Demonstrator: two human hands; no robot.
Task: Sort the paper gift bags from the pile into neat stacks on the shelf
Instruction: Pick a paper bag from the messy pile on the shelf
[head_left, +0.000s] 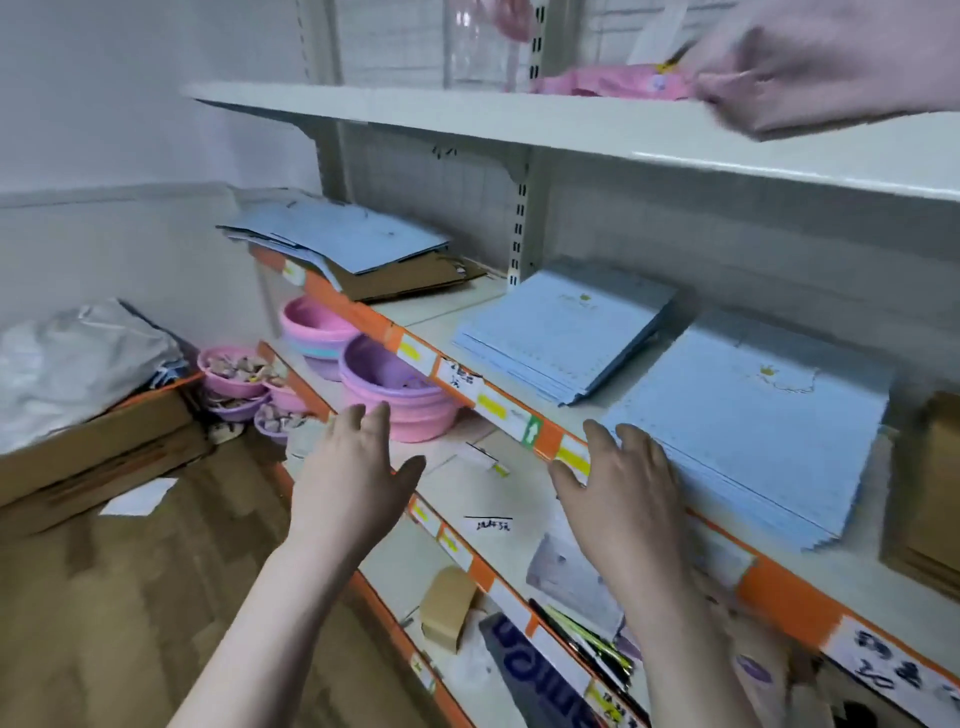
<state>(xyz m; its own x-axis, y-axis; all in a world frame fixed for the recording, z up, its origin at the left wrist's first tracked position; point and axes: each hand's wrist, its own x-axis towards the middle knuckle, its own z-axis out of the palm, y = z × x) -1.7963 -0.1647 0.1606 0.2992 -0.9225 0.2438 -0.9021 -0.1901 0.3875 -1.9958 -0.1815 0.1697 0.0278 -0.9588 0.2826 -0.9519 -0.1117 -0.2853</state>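
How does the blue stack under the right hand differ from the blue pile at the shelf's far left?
The near stack is squared and even; the far pile is fanned and messy. The near stack lies on the shelf; the far pile lies on brown cardboard. The right hand touches only the near stack. Both are light blue.

Dark banner (540, 675), lowest shelf: large white letters, partly hidden, unreadable. Shelf-edge price strip (519, 415): handwritten labels, illegible; 1 green tag (531, 432) with white up-arrow. Loose slip (488, 524): handwriting, illegible.
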